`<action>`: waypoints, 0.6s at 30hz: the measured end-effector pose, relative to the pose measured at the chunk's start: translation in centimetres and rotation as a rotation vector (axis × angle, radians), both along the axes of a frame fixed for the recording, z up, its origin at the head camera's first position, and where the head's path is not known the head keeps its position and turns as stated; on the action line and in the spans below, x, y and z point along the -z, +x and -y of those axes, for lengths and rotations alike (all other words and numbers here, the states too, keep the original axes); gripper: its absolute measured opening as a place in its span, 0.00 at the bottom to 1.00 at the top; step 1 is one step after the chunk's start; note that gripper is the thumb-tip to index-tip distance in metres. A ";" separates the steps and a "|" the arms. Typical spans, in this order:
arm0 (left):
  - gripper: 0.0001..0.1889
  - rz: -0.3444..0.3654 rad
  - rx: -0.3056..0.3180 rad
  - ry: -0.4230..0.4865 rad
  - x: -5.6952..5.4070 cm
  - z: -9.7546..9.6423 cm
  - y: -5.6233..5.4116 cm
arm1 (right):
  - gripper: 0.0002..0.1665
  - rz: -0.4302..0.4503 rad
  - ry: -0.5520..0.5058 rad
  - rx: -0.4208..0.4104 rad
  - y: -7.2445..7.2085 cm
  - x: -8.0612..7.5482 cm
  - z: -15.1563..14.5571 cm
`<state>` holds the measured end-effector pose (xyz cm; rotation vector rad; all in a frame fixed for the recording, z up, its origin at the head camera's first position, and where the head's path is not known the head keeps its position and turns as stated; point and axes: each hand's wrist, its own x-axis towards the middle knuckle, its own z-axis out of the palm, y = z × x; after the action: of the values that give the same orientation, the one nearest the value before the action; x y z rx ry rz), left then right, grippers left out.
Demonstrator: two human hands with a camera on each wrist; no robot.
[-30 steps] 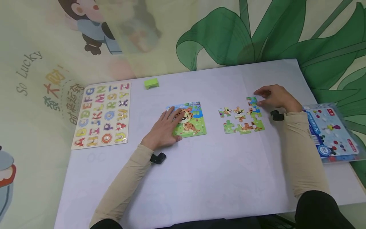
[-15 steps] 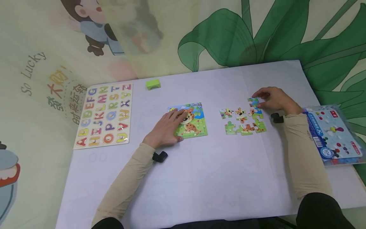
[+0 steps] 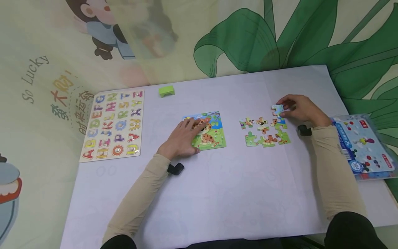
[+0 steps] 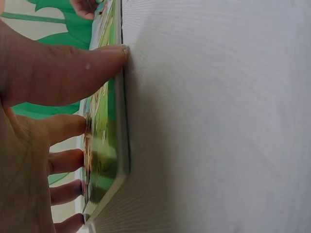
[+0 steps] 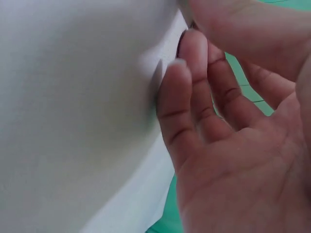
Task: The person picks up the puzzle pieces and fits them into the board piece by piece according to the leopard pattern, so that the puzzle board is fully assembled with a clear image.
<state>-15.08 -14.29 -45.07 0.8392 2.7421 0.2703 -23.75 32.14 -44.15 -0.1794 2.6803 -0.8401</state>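
My left hand [image 3: 179, 141] rests with spread fingers on a square leopard picture puzzle [image 3: 215, 137] left of the table's middle. In the left wrist view the thumb lies over the puzzle's near edge [image 4: 119, 141], and the other fingertips touch its printed face. To the right, my right hand [image 3: 303, 108] pinches a blue puzzle piece [image 3: 276, 109] between thumb and fingers, at the top right of a group of loose pieces. Close below it lie a blue-green corner piece [image 3: 281, 125] and a leopard-face piece [image 3: 262, 122]. In the right wrist view the fingers hide most of the held piece.
A wooden alphabet board [image 3: 115, 126] lies on the left side of the white table [image 3: 217, 193]. One green arched block [image 3: 167, 91] stands near the back edge. At the right edge lies a clear bag with a blue printed card [image 3: 362, 143].
The right hand has shifted slightly right, and the blue piece in its fingers has moved a little apart from the pieces below. The left hand stays on the puzzle.
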 end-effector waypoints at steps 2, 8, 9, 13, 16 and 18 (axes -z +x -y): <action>0.55 0.001 0.002 0.000 0.0 0.1 0.0 | 0.28 0.013 0.010 0.007 0.1 -0.1 0.0; 0.55 0.015 -0.004 -0.011 0.0 0.0 0.0 | 0.30 0.031 0.020 0.015 0.3 -0.3 -0.2; 0.55 0.016 -0.006 -0.014 -0.1 0.0 0.0 | 0.30 0.025 0.022 0.016 0.3 -0.3 -0.3; 0.55 0.011 -0.007 -0.016 -0.1 0.0 0.0 | 0.31 -0.015 0.021 0.026 0.2 -0.4 -0.3; 0.55 0.011 -0.010 -0.011 -0.1 0.1 0.0 | 0.31 -0.047 -0.001 0.027 0.0 -0.5 0.0; 0.55 0.012 -0.012 -0.010 -0.1 0.1 0.0 | 0.31 -0.067 -0.025 0.014 -0.1 -0.7 0.6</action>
<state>-15.04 -14.43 -44.95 0.8169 2.7359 0.2631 -23.84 31.56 -43.43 -0.1983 2.7374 -0.8872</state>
